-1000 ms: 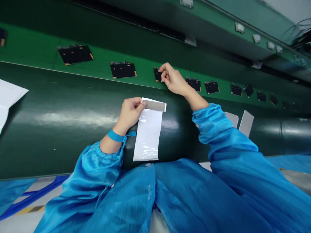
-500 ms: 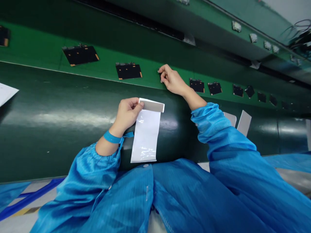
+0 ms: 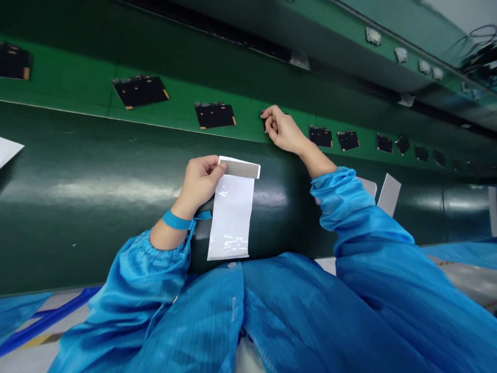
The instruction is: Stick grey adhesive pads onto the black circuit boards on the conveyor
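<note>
My left hand (image 3: pixel 200 181) pinches the top left corner of a white glossy sheet (image 3: pixel 231 213) that carries a grey strip (image 3: pixel 240 169) along its top edge; the sheet hangs down over the dark green table edge. My right hand (image 3: pixel 285 130) is stretched out to the green conveyor belt (image 3: pixel 77 83), fingers bent and pressed on a small black board (image 3: pixel 265 116) that they mostly hide. Both arms wear blue sleeves, and a blue band circles my left wrist.
Several black boards lie in a row on the belt, such as one at left (image 3: pixel 140 90), one beside my hand (image 3: pixel 215 114) and smaller ones to the right (image 3: pixel 320 136). Two grey strips (image 3: pixel 389 194) stand on the table edge by my right sleeve. White paper (image 3: pixel 8 149) lies far left.
The boards on the belt have shifted to the right, and my right hand has followed the small board it presses. My left hand and the sheet have hardly moved.
</note>
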`<state>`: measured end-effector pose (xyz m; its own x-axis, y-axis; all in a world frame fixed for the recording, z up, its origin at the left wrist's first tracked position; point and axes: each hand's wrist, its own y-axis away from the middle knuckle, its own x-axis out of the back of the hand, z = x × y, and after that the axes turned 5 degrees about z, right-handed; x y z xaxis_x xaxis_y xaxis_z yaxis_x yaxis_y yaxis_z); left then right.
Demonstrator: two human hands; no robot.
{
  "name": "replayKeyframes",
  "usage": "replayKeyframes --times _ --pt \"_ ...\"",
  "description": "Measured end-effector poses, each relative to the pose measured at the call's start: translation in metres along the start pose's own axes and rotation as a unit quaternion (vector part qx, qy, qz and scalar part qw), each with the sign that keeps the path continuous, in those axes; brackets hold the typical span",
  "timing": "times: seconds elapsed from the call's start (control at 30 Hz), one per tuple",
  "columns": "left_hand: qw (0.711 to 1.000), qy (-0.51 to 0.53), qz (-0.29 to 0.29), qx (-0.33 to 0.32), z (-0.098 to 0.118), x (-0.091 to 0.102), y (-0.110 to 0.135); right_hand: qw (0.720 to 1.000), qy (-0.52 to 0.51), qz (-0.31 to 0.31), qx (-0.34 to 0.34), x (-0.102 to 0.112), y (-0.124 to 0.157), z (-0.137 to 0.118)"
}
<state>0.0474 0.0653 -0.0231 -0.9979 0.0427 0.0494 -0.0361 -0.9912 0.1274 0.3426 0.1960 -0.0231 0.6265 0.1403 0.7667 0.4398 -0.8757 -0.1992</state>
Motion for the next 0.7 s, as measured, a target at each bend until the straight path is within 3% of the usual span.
replayKeyframes --times 0.23,0.43,0.57,0.63,0.7 --pt "1.000 -0.010 -0.008 -0.001 0.000 0.000 -0.001 0.999 0.031 -0.003 0.010 0.005 0.009 0.012" --pt "1.000 0.000 -0.010 0.006 0.000 0.000 -0.001 0.987 0.157 0.000 -0.031 0.008 0.020 0.013" --pt "1.000 0.002 -0.013 0.009 0.000 -0.001 -0.001 0.971 0.220 0.066 -0.064 0.024 0.019 -0.003" --pt "1.000 -0.001 -0.017 0.006 0.000 -0.002 -0.001 0.975 0.196 0.080 -0.062 0.023 0.009 -0.017" --pt "1.000 -0.001 -0.021 0.001 0.000 -0.002 -0.002 0.989 0.132 0.054 -0.046 0.010 -0.006 -0.031"
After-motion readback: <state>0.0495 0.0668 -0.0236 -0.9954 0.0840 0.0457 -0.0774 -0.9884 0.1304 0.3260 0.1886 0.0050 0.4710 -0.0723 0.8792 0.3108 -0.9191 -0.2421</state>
